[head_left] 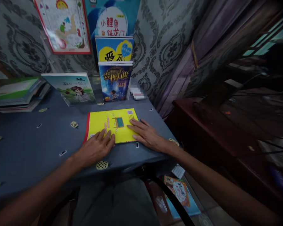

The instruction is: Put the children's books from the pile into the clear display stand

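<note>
A yellow book (pixel 100 121) with a red spine strip lies flat and closed on the blue-grey tablecloth (pixel 49 131), turned sideways, its spine to the left. My left hand (pixel 97 146) rests on its lower left part, fingers a little apart and pointing up the cover. On the right side of the cover lies my right hand (pixel 147 135), its fingers spread near the small green board picture. Neither hand grips anything. The palms cover parts of the book's near edge.
Behind the yellow book stand a dark blue book (pixel 115 83) and a green-covered book (pixel 73 89). A book stack (pixel 19 94) lies at the left. Right of the table is a dark red cabinet (pixel 202 125). More books (pixel 179 194) lie low at the right.
</note>
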The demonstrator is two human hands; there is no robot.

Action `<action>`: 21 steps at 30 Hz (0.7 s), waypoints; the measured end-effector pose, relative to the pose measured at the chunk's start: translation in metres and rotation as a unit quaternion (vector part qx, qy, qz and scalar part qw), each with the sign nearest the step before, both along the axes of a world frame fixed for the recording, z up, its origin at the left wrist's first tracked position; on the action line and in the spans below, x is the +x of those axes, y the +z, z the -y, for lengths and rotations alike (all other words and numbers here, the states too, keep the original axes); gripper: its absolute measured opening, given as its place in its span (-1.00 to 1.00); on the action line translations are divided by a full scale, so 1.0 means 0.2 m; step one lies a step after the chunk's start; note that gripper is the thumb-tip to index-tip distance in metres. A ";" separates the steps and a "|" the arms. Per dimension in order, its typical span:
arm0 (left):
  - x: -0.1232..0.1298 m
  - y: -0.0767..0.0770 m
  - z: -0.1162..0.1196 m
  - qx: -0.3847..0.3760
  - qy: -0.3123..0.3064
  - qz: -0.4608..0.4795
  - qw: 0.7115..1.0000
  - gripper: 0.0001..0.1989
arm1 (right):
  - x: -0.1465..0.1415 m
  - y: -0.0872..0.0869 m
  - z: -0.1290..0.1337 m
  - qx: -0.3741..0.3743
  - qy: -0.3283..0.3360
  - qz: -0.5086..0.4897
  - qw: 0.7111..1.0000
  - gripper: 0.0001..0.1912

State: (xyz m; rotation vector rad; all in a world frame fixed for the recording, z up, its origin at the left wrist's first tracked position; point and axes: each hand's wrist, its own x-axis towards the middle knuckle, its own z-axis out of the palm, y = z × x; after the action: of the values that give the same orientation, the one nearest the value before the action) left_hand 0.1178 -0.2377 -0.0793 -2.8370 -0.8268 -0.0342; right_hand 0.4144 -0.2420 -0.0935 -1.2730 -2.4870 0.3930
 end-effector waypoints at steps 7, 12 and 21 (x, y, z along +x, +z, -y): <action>0.02 0.15 -0.04 -0.073 0.027 -0.007 0.997 -0.73 | 0.09 0.05 0.05 -0.085 -0.019 -0.160 0.983 -0.42; -0.03 0.20 -0.06 -0.179 0.099 0.199 0.958 -0.76 | 0.07 0.06 -0.08 -0.104 -0.057 -0.288 0.950 -0.60; -0.12 0.36 -0.07 -0.344 0.225 0.490 0.769 -0.58 | -0.08 0.11 -0.32 -0.161 -0.093 -0.507 0.841 -0.48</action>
State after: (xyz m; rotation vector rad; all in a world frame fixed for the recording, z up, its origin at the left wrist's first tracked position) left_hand 0.0936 -0.2235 -0.0075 -2.9944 -2.0533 -1.5439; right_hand 0.3976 -0.1788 -0.0709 -0.9892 -1.4105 1.1217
